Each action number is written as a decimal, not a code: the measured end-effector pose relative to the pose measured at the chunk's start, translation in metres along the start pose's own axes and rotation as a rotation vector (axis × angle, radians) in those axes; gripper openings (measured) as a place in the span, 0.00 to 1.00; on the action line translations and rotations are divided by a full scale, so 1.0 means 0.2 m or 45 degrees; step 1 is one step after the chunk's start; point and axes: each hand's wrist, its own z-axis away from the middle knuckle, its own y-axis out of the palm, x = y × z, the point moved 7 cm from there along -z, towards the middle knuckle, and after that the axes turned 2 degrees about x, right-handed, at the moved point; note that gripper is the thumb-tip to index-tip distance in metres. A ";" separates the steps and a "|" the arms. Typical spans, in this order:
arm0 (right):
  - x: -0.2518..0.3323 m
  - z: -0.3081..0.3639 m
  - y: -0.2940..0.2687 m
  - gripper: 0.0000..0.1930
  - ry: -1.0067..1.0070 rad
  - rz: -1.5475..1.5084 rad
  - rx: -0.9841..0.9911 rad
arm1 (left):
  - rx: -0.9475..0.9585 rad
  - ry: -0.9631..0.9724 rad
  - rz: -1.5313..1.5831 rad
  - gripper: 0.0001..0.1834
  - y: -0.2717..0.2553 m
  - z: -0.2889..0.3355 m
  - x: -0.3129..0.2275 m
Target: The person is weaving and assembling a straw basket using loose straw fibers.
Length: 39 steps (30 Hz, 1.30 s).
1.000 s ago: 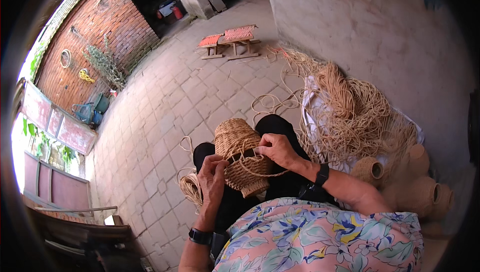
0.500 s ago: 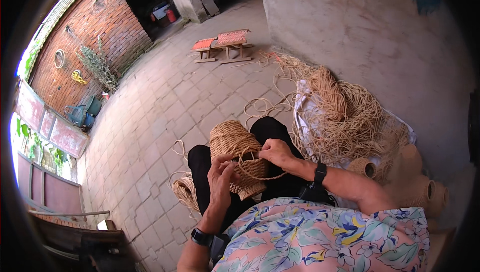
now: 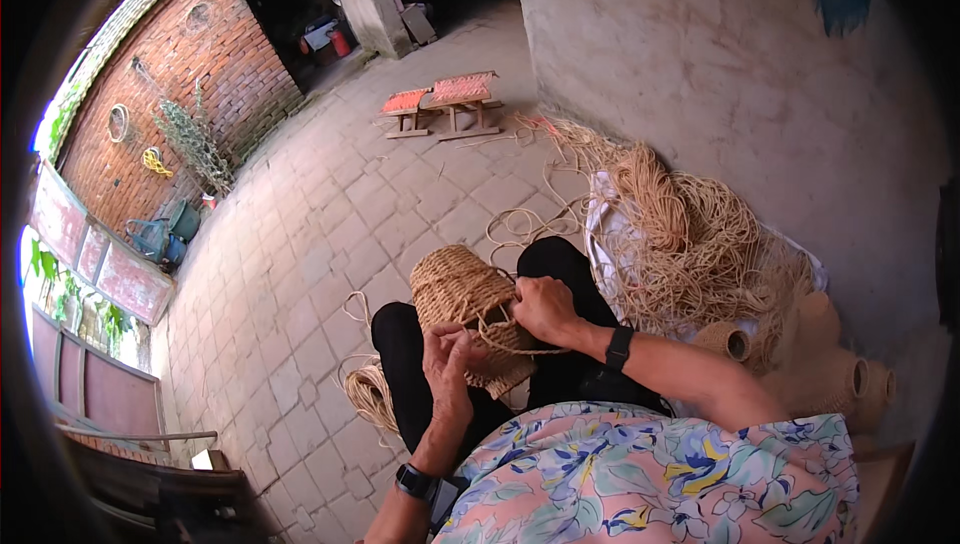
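A woven straw-coloured rope basket [image 3: 455, 287] lies tilted across my lap between my knees. Its dark opening faces up and toward the right, with a strand of cord [image 3: 530, 351] looping over it. My right hand [image 3: 547, 309] is closed at the opening's right edge, its fingertips partly hidden against the weave. On the left side of the opening, my left hand [image 3: 447, 359] has its fingers bent and pinched together beside the basket wall. Whatever is between those fingertips is too small to make out.
A coil of cord [image 3: 370, 394] lies by my left knee. To the right, a large heap of loose cord [image 3: 700, 234] rests on white sheeting, near several woven vessels [image 3: 725, 342]. Low stools [image 3: 462, 90] stand ahead on the paving, and a plastered wall [image 3: 690, 54] rises at the right.
My right hand has shifted slightly left and turned more over the rim. My left hand has moved a little right and down, and the basket has tipped slightly.
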 end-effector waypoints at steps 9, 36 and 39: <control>-0.07 -0.03 -0.01 0.11 -0.035 -0.648 0.200 | -0.094 -0.255 0.217 0.11 -0.23 -0.12 0.19; -0.26 -0.04 -0.22 0.10 -0.298 -0.098 -0.358 | -1.120 0.349 -0.475 0.10 -2.75 0.46 -0.20; -0.83 -0.08 -0.35 0.13 0.032 0.126 -0.456 | -1.686 -0.074 0.048 0.13 -2.88 0.68 -0.13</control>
